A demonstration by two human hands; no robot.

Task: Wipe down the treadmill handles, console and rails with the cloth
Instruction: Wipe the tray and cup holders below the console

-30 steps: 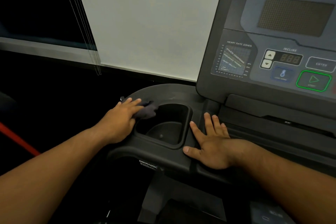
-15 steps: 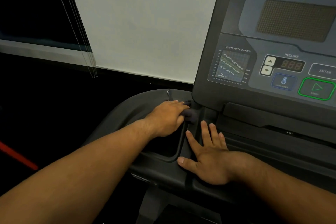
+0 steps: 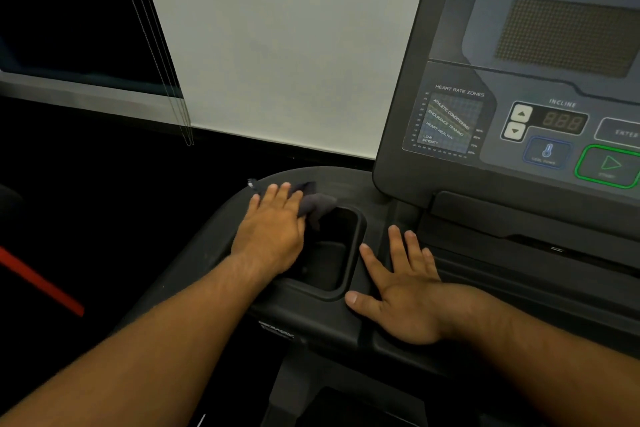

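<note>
A dark grey cloth (image 3: pixel 317 203) lies on the black plastic tray of the treadmill, at the far left rim of the cup holder (image 3: pixel 349 282). My left hand (image 3: pixel 272 229) presses flat on the cloth, fingers pointing away from me; most of the cloth is under the palm. My right hand (image 3: pixel 403 291) rests flat and spread on the tray to the right of the cup holder, holding nothing. The treadmill console (image 3: pixel 519 87) rises at the upper right, tilted towards me, with an incline display and a green start button (image 3: pixel 609 166).
A white wall panel (image 3: pixel 277 45) stands behind the tray. A dark window with hanging blind cords (image 3: pixel 156 55) is at the upper left. A red strip (image 3: pixel 41 284) shows low on the left in the dark floor area.
My left hand slid the cloth right along the far rim of the cup holder towards the console, then back left to the rim's far left corner. The right hand stayed put.
</note>
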